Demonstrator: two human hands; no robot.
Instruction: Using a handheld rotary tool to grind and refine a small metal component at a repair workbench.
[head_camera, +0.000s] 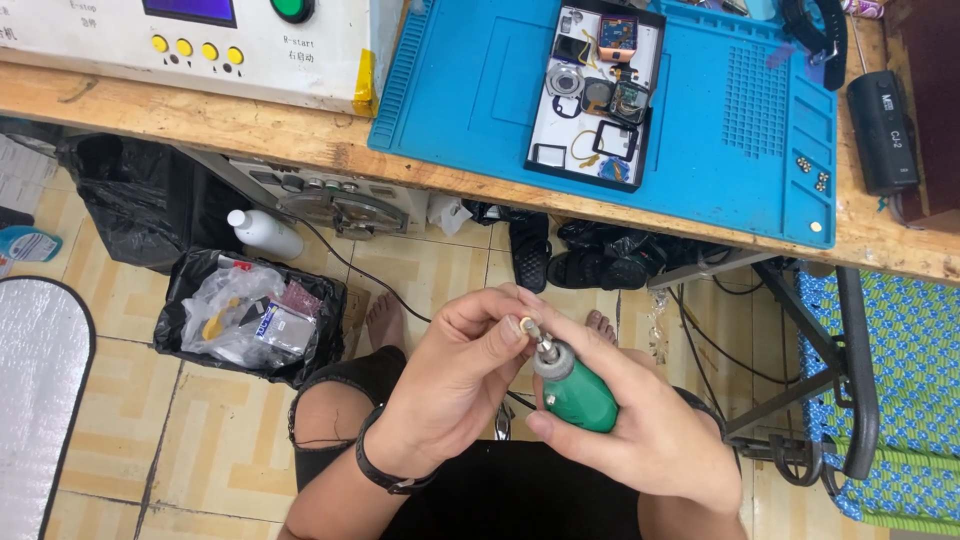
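My right hand (640, 435) grips a small green rotary tool (578, 395) with a grey metal chuck, its tip pointing up and left. My left hand (455, 375), a black band on its wrist, pinches the small round bit (527, 326) at the tool's tip between thumb and fingers. Both hands hover over my lap, below the edge of the wooden bench (200, 115).
On the bench lie a blue work mat (480, 90), a black-rimmed tray (545, 130) of small watch parts, a white control box (200, 45) and a black device (883, 130). Below are a lined bin (250, 315), sandals (580, 260), cables and a chair frame (850, 370).
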